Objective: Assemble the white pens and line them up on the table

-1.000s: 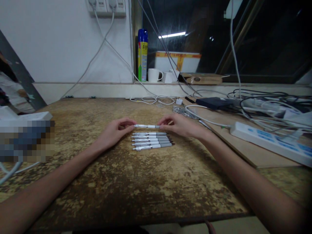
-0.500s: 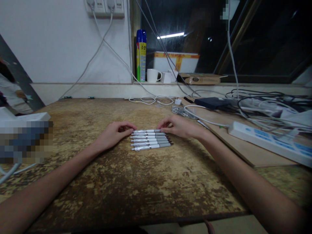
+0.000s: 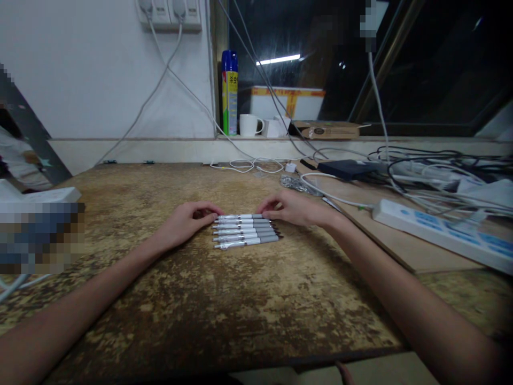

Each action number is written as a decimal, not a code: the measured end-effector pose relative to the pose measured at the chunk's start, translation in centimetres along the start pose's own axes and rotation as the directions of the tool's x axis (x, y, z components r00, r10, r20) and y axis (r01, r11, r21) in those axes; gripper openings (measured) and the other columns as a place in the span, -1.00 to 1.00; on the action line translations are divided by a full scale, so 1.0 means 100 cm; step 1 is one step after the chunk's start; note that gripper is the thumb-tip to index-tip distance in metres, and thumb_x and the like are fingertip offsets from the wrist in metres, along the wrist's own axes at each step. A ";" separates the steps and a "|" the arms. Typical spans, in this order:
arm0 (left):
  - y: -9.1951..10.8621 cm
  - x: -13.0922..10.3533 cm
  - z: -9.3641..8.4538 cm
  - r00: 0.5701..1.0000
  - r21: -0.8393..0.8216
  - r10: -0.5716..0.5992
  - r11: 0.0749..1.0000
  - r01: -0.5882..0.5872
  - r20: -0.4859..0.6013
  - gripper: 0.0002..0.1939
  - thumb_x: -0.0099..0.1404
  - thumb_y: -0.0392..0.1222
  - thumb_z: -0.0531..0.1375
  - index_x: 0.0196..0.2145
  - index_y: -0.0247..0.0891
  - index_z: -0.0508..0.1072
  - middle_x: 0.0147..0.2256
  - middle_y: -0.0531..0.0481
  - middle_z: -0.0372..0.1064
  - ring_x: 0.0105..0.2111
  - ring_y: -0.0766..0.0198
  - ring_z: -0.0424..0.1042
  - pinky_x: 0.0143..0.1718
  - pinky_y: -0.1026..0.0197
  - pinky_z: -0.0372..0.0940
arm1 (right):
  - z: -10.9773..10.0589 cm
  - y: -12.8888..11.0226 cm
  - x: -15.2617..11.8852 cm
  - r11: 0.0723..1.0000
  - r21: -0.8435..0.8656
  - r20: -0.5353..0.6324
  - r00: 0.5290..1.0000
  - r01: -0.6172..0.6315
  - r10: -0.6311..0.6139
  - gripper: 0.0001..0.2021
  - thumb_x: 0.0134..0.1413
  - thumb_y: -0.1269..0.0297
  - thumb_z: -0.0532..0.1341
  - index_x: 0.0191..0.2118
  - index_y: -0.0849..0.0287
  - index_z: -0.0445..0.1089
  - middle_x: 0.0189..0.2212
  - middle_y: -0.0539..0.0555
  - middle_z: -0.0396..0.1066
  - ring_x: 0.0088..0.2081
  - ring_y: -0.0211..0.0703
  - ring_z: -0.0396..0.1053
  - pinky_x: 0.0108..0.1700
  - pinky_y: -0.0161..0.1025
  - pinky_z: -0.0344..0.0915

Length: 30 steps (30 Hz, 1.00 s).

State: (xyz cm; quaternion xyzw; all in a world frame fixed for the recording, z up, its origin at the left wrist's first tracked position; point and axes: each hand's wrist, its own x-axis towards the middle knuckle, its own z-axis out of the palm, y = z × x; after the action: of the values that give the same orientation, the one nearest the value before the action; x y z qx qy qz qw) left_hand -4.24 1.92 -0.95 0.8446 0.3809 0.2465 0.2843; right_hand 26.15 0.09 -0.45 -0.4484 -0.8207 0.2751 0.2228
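Note:
Several white pens with grey grips [image 3: 245, 232] lie side by side in a row on the worn wooden table [image 3: 224, 315], their clicker ends to the left. My left hand [image 3: 192, 218] pinches the left end of the farthest pen [image 3: 244, 217] between thumb and fingers. At that pen's right end, the thumb and fingers of my right hand [image 3: 286, 207] are closed on its grey tip part. The farthest pen lies right along the rest of the row.
To the right are a power strip [image 3: 441, 230], a brown board [image 3: 401, 246] and tangled cables [image 3: 425, 171]. A crinkled clear bag [image 3: 294, 183] lies behind my right hand. A mug [image 3: 249, 125] and spray can [image 3: 230, 93] stand on the sill. A blurred-out object sits far left.
The whole view has shifted slightly. Both hands stay at the ends of the farthest pen, and the row looks the same.

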 end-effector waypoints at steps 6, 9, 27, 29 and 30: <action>0.000 0.000 0.000 1.000 0.009 -0.003 1.000 0.003 -0.010 -0.67 0.39 0.01 0.13 -0.11 -0.18 0.61 -0.18 -0.04 0.59 -0.22 0.10 0.51 -0.17 0.13 0.31 | -0.001 0.000 -0.001 0.998 0.066 -0.010 1.000 0.001 0.000 -0.77 0.17 0.28 0.26 -0.12 0.23 0.58 -0.25 0.11 0.60 -0.25 -0.15 0.49 -0.15 -0.21 0.40; 0.000 0.000 0.000 1.000 0.018 -0.009 1.000 0.009 -0.013 -0.66 0.39 0.02 0.12 -0.11 -0.18 0.61 -0.21 -0.05 0.59 -0.26 0.11 0.50 -0.19 0.13 0.32 | -0.001 0.001 -0.001 0.996 0.089 -0.032 0.999 -0.013 0.016 -0.79 0.18 0.28 0.25 -0.13 0.23 0.57 -0.27 0.10 0.59 -0.27 -0.17 0.47 -0.15 -0.22 0.39; -0.005 -0.001 0.000 0.997 -0.028 -0.043 0.999 0.042 -0.069 -0.68 0.36 -0.04 0.13 -0.13 -0.20 0.62 -0.15 -0.09 0.60 -0.16 0.09 0.52 -0.03 0.05 0.33 | -0.003 0.025 -0.001 0.987 -0.016 -0.285 0.947 -0.158 0.147 -0.67 0.16 0.26 0.09 -0.16 0.24 0.58 -0.52 0.00 0.35 -0.48 -0.21 0.19 -0.37 -0.26 0.14; -0.005 -0.001 -0.002 0.994 -0.047 -0.042 0.998 0.037 -0.106 -0.67 0.36 -0.03 0.13 -0.14 -0.20 0.62 -0.12 -0.09 0.60 -0.13 0.07 0.52 0.00 0.05 0.33 | -0.002 0.034 -0.001 0.983 -0.004 -0.310 0.934 -0.186 0.175 -0.67 0.15 0.25 0.09 -0.15 0.23 0.57 -0.54 -0.02 0.35 -0.50 -0.22 0.18 -0.41 -0.29 0.10; -0.005 -0.001 -0.004 0.990 -0.048 -0.048 0.998 0.042 -0.132 -0.66 0.35 -0.01 0.13 -0.14 -0.20 0.62 -0.11 -0.09 0.60 -0.12 0.06 0.52 0.00 0.04 0.33 | -0.003 0.039 -0.001 0.978 -0.001 -0.340 0.920 -0.209 0.196 -0.67 0.14 0.25 0.10 -0.14 0.23 0.56 -0.54 -0.02 0.35 -0.51 -0.22 0.18 -0.44 -0.29 0.08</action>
State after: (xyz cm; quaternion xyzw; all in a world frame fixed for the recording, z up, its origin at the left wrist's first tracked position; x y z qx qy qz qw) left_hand -4.80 2.24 -1.08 0.8108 0.4124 0.3041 0.2830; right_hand 28.72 1.85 -2.78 -0.5755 -0.7246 0.2001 0.3222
